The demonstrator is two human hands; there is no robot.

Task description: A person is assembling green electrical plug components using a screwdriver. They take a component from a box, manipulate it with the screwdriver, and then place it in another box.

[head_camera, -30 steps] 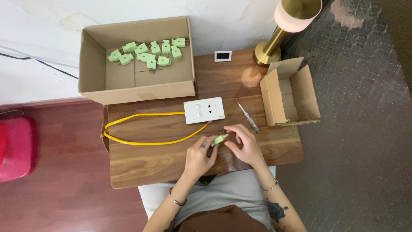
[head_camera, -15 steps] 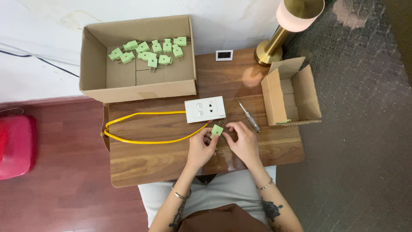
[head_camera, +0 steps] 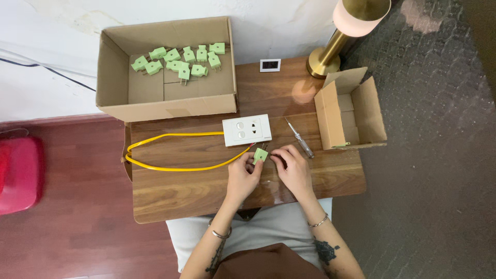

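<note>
1. Green plug [head_camera: 260, 155]: on the near part of the wooden table [head_camera: 170, 194], just near of the white socket plate [head_camera: 247, 130]; pinched at its left side by the left hand [head_camera: 243, 175], fingers clamped on it.
2. Right hand [head_camera: 293, 170]: fingertips drawn together just right of the plug; contact probably, but too small to tell.
3. Yellow cable [head_camera: 170, 152]: looped at left, running to the plug.
4. Screwdriver [head_camera: 299, 137]: right of the plate.
5. Large cardboard box [head_camera: 165, 103]: far left, holding more green plugs [head_camera: 181, 59].
6. Small cardboard box [head_camera: 351, 111]: right edge.
7. Brass lamp [head_camera: 336, 46]: far right.
</note>
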